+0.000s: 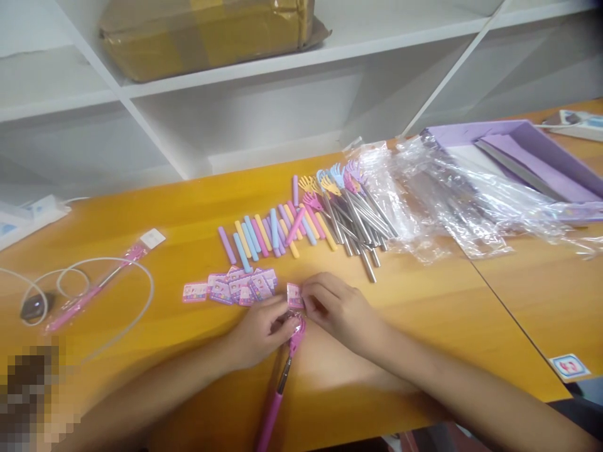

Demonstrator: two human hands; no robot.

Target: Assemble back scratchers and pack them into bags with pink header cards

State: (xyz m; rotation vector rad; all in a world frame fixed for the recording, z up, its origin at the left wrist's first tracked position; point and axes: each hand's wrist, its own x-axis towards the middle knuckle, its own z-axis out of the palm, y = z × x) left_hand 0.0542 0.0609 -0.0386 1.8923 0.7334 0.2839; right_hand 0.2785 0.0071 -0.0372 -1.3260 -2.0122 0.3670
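My left hand (261,329) and my right hand (339,311) meet at the table's near middle. Both pinch a small pink printed card (294,295) against the claw head of a pink back scratcher (282,376), whose handle runs toward me. My left fingers grip the scratcher's head; my right fingers close on the card. A loose pile of the same pink cards (235,289) lies just left of my hands. Beyond them lie several pastel handle sleeves (264,235) and a bundle of metal scratchers (351,213) with coloured claw heads.
Crumpled clear plastic bags (447,194) and a purple box (532,157) sit at the right. A packaged pink scratcher (94,289) and a white cable (122,301) lie at the left. White shelves (235,107) with a brown parcel (207,34) stand behind the wooden table (424,314).
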